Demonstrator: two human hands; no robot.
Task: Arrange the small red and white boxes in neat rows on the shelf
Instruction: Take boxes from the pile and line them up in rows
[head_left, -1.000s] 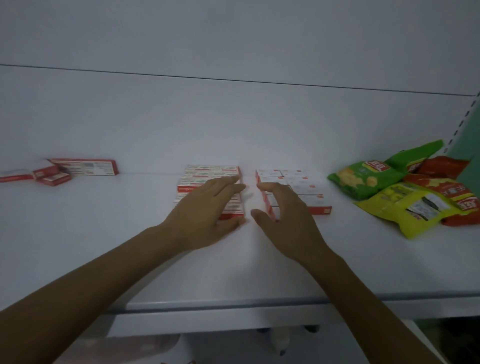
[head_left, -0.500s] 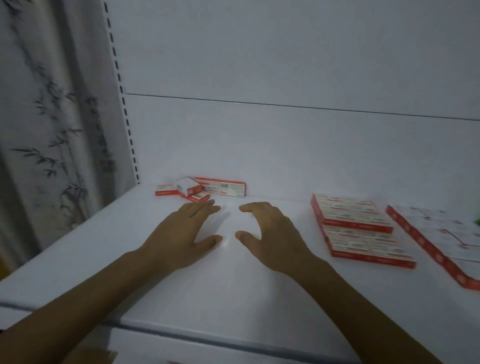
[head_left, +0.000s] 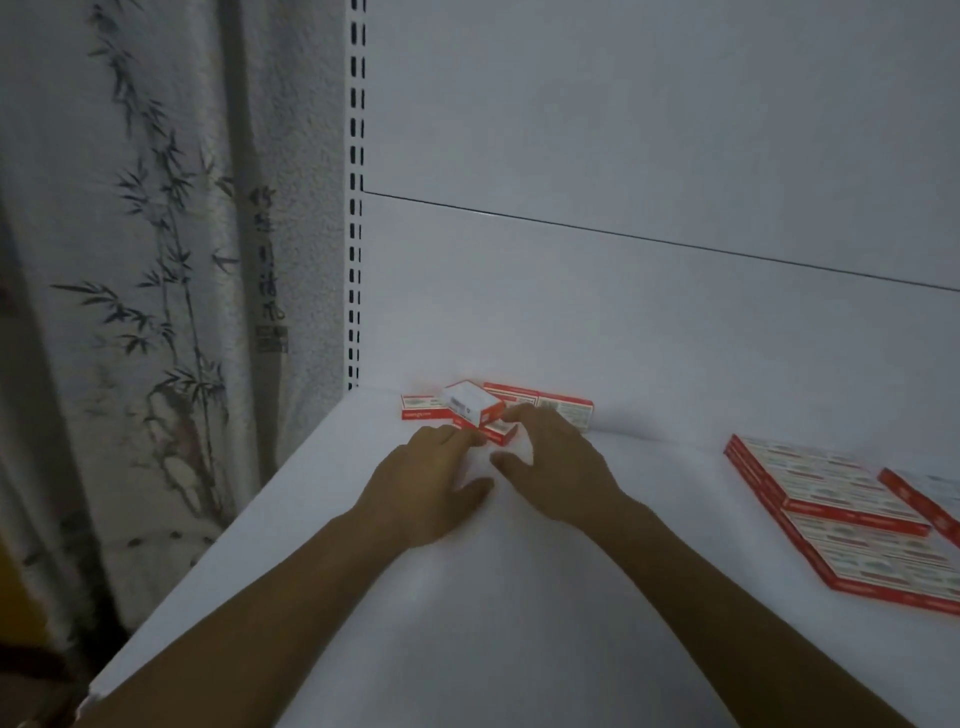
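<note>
Head view: your left hand (head_left: 431, 483) and right hand (head_left: 563, 460) lay released, fingertips against the loose boxes (head_left: 470, 408) on the shelf (head_left: 493, 623).

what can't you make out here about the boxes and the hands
Head view:
- Print on the loose boxes: too small, blurred.
- Long box: partly hidden behind the right hand.
- Left hand fingertips: motion-blurred, contact with the boxes unclear.
- Arranged rows: cut off by the right edge, count unknown.
</note>
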